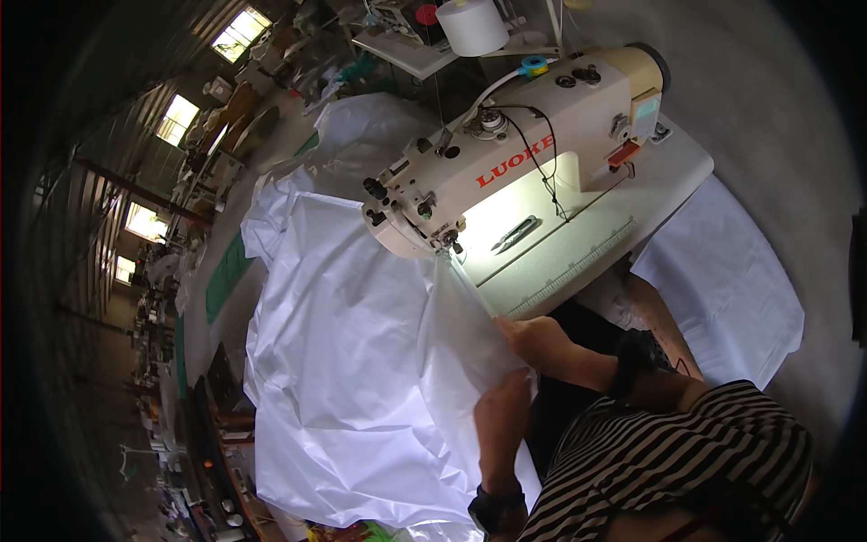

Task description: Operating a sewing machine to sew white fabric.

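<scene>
A large white sheet of fabric drapes over the left side of the sewing machine. Its folded edge runs in a straight line from the needle area to my right hand. That hand is closed, pinching the edge just in front of the machine bed. Below and to its left, my left hand is closed at the fabric's near border; its fingertips are partly hidden against the cloth. Under the lit arm of the machine, small thread snips lie on the bed.
A white thread cone stands behind the machine. More white fabric hangs at the right, beside a bare limb under the bed's front edge. A cluttered workshop with bright windows stretches away at left.
</scene>
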Tool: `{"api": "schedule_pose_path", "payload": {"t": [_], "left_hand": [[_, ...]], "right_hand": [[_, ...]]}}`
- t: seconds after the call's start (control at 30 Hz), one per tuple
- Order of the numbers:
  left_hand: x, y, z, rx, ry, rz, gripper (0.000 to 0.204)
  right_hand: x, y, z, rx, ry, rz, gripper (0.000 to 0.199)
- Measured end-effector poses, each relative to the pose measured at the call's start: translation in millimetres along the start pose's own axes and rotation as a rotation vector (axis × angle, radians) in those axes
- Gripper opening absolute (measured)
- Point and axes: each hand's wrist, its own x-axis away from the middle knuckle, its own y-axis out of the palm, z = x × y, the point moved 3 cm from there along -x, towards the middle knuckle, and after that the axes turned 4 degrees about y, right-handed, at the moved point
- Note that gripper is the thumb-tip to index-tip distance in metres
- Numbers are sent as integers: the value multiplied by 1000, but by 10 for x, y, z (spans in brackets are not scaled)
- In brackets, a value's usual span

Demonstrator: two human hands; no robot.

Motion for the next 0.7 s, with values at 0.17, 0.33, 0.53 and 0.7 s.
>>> {"api": "schedule_pose_path", "payload": {"t": [0.17,0.33,0.53,0.7], "left_hand": [[-165,-276,-992,-242,-257,343,49],[-647,-116,-1828,-435,-251,262,51],[-1325,-188,-2186,-424,-251,234,54],[-1702,-345,-2450,-473,-329,227,53]], "right_hand": [[90,166,-161,463,-47,-17,47],[-231,337,-137,514,-31,-44,48],[-809,489,27,706,18,-36,44],[-1138,574,2,741,21,-11,42]]}}
